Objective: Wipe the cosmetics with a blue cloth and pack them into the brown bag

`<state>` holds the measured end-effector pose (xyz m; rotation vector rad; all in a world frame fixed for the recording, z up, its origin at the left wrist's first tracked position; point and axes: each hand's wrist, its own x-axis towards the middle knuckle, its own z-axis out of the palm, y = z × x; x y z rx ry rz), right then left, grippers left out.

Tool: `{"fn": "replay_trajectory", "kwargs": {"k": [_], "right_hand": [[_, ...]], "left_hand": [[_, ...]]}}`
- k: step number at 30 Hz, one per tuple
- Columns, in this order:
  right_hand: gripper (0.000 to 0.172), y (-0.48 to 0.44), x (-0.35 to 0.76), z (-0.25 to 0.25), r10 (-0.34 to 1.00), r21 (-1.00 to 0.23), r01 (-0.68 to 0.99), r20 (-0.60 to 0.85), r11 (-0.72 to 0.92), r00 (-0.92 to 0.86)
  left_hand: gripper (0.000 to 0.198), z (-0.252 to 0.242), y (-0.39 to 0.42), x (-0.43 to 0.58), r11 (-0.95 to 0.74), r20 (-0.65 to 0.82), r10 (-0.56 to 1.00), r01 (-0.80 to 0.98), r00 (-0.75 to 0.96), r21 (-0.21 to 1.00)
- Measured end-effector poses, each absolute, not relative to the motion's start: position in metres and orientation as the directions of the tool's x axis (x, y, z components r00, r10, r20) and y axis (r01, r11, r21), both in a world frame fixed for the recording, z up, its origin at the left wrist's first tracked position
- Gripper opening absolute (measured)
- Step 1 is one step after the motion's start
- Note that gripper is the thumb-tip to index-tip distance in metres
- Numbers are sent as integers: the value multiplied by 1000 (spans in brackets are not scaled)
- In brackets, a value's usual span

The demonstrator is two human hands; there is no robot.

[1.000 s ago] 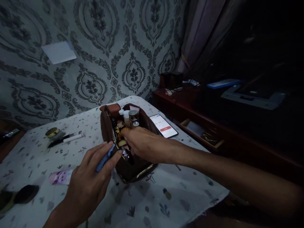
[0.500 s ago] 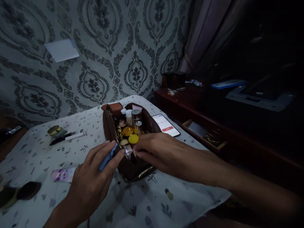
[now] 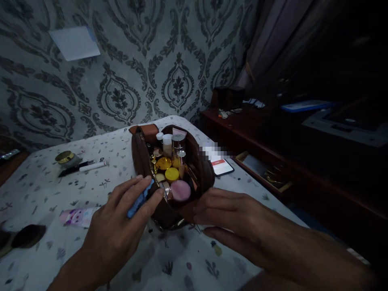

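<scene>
- Your left hand (image 3: 115,230) is pinched shut on a slim blue stick (image 3: 140,199), thumb under it and fingers over it, with its tip right at the near-left rim of the brown cosmetic pouch (image 3: 139,157).
- Your right hand (image 3: 239,222) is open and empty. Its fingers are spread, and the fingertips touch the pouch's near-right side low down.
- The pouch stands unzipped in the middle of the tabletop (image 3: 188,258) and is packed full. Silver-capped bottles (image 3: 178,140) stand upright at the back, a gold lid (image 3: 164,163) and a yellow lid (image 3: 171,174) sit mid-way, and a pink round compact (image 3: 180,190) is nearest you.
- The pouch looks top-heavy and its walls are soft. A sideways push from either hand could tip it and spill the bottles.
- There is little free room among the contents. A stick forced in could wedge against the compact or catch on the zipper teeth.
- A lit phone (image 3: 222,166) lies just beside the pouch on its right, near the table edge. A sliding pouch or a sweep of your right wrist could knock it off.
- The light is dim, so gaps between the lids are hard to judge.
- Loose on the cloth to your left are a pink tube (image 3: 77,216), two pens (image 3: 87,165) and a gold-lidded jar (image 3: 64,157), well apart from the pouch.
</scene>
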<state>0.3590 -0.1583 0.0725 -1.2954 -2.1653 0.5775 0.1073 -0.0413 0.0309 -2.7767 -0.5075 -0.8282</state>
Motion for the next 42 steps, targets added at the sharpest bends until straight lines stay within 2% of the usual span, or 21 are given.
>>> {"fn": "replay_trajectory", "kwargs": {"k": [5,7,10,12,16,19,24,29,32,35,38,42], "right_hand": [[32,-159,356,69,886,-524,717,315,460,-339],[30,-157,355,63,882,-500,738,368,454,-294],[27,-151,350,53,836,-455,744,486,490,-254],[23,-145,345,48,792,-426,734,558,529,-247],[20,-138,334,45,733,-391,736,648,552,-206],[21,-138,330,35,709,-368,769,688,523,-153],[27,-139,324,0,686,-351,825,725,443,-60],[20,-130,289,-8,647,-304,728,722,614,-244],[14,-121,253,0,662,-386,630,694,675,-284],[18,-108,214,2,772,-595,503,560,627,-300],[20,-91,178,-4,900,-804,421,310,421,-307],[28,-63,142,-24,941,-983,156,43,100,-335]], "left_hand": [[58,32,-41,107,-930,588,266,364,764,-53],[61,29,-45,104,-929,600,301,370,741,10],[61,19,-53,97,-903,596,412,395,689,166],[58,8,-56,90,-887,568,457,392,684,243],[47,-13,-50,70,-890,501,455,368,736,268],[41,-22,-36,50,-858,468,512,408,720,311],[35,-24,-3,13,-733,508,677,552,533,398],[35,-19,23,-29,-582,562,769,699,305,416],[37,-16,35,-58,-453,584,794,805,169,383],[36,-15,43,-81,-342,588,806,863,65,373],[35,-19,47,-90,-302,574,818,879,39,370],[34,-28,47,-82,-306,533,841,892,91,332]]}}
